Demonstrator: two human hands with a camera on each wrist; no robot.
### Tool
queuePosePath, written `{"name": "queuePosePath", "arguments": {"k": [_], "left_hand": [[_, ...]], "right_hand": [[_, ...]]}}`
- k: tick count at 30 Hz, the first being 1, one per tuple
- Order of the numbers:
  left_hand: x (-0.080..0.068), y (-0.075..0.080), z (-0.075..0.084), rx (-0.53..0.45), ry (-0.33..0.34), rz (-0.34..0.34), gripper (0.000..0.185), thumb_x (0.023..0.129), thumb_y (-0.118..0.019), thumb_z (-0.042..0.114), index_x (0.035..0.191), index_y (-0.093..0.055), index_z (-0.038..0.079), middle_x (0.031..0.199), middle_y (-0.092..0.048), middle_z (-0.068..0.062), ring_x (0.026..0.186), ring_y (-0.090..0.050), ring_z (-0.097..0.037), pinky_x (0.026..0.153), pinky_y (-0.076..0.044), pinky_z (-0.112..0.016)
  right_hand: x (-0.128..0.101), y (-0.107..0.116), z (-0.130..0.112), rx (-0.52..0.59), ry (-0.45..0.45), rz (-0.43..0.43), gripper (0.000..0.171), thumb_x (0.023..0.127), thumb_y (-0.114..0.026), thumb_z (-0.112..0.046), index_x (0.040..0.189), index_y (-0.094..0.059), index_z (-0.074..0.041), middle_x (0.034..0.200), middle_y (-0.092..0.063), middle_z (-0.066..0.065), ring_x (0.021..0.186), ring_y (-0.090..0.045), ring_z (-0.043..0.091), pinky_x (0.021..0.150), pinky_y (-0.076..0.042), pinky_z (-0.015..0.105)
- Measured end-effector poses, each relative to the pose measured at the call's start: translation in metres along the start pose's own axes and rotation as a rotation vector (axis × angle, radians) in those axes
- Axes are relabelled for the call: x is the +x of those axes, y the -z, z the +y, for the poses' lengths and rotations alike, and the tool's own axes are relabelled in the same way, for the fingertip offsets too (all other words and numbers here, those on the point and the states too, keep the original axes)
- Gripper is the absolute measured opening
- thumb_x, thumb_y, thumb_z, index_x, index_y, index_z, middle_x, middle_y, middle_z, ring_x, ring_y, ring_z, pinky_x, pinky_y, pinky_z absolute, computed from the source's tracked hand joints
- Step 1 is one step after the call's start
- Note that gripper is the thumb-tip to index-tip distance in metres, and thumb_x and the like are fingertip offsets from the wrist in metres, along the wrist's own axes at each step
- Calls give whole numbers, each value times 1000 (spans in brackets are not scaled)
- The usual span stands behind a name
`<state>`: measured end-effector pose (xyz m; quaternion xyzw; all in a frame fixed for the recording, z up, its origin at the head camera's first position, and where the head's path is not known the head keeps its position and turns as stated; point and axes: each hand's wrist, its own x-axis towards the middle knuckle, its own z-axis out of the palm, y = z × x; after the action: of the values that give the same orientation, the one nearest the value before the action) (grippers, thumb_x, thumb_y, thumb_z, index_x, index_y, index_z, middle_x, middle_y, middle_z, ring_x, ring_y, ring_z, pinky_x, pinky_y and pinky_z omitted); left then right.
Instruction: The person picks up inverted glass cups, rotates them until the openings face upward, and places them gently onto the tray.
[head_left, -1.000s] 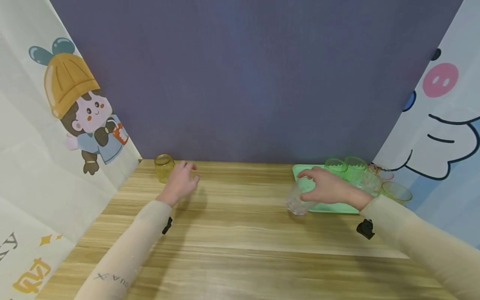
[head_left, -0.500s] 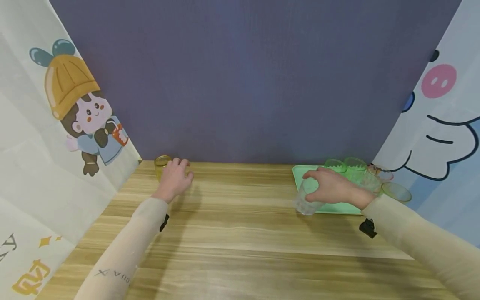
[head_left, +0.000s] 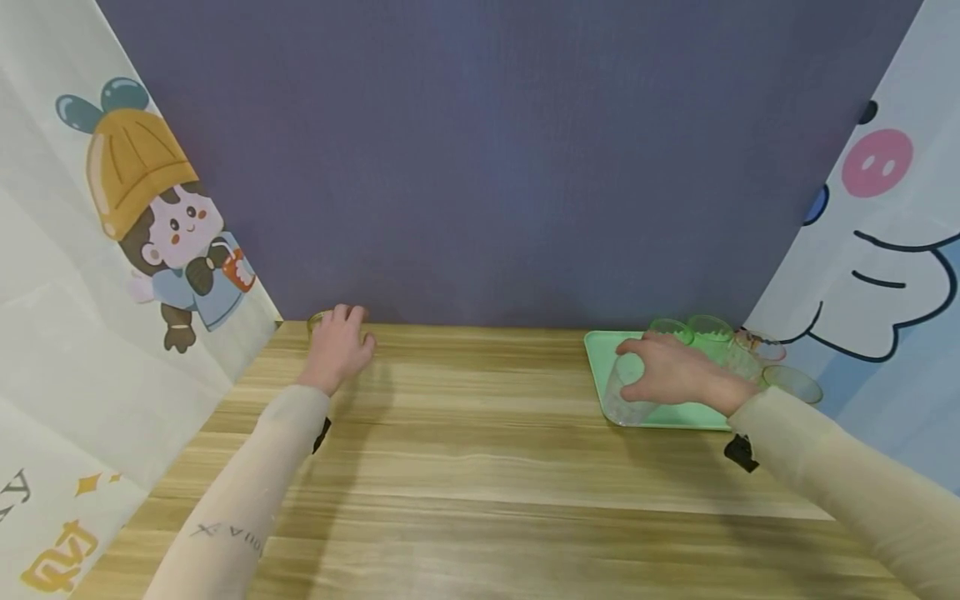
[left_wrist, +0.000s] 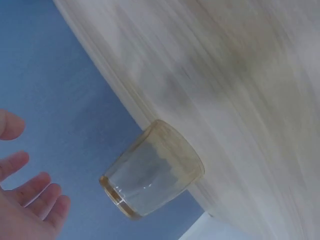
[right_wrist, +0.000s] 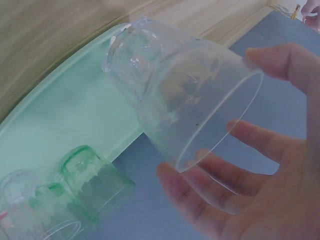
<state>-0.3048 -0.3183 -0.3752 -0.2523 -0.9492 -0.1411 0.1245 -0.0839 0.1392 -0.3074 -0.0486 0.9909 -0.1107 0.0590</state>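
By its rim, my right hand (head_left: 678, 371) grips a clear glass tumbler (right_wrist: 185, 90), thumb on one side and fingers on the other. The tumbler is over the front left part of a mint-green tray (head_left: 684, 415); whether its base touches the tray cannot be told. At the table's back left stands an amber glass tumbler (left_wrist: 152, 170). My left hand (head_left: 337, 348) is close to it and hides most of it in the head view. In the left wrist view, the left fingers are spread apart from the amber tumbler and hold nothing.
Several other glasses stand at the tray's right, among them a green tumbler (right_wrist: 95, 177) and a yellowish-rimmed glass (head_left: 792, 384). A dark blue-grey panel (head_left: 480, 167) rises behind the wooden table (head_left: 480, 467). Printed curtains hang on both sides.
My right hand has carried the clear tumbler rightward from beyond the tray's left front edge to over the tray. My left hand has moved left, closer to the amber tumbler, covering more of it.
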Motion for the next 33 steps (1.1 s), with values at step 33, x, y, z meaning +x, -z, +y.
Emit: {"name": "queuePosePath", "arguments": {"k": [33], "left_hand": [[18, 0, -36, 5, 224, -254, 70, 105, -39, 36, 161, -13, 2, 161, 1, -38, 147, -1, -57, 116, -9, -71]], "right_hand": [[6, -1, 22, -49, -58, -36, 66, 82, -74, -35, 136, -59, -1, 131, -53, 31, 121, -48, 56, 83, -49, 60]]}}
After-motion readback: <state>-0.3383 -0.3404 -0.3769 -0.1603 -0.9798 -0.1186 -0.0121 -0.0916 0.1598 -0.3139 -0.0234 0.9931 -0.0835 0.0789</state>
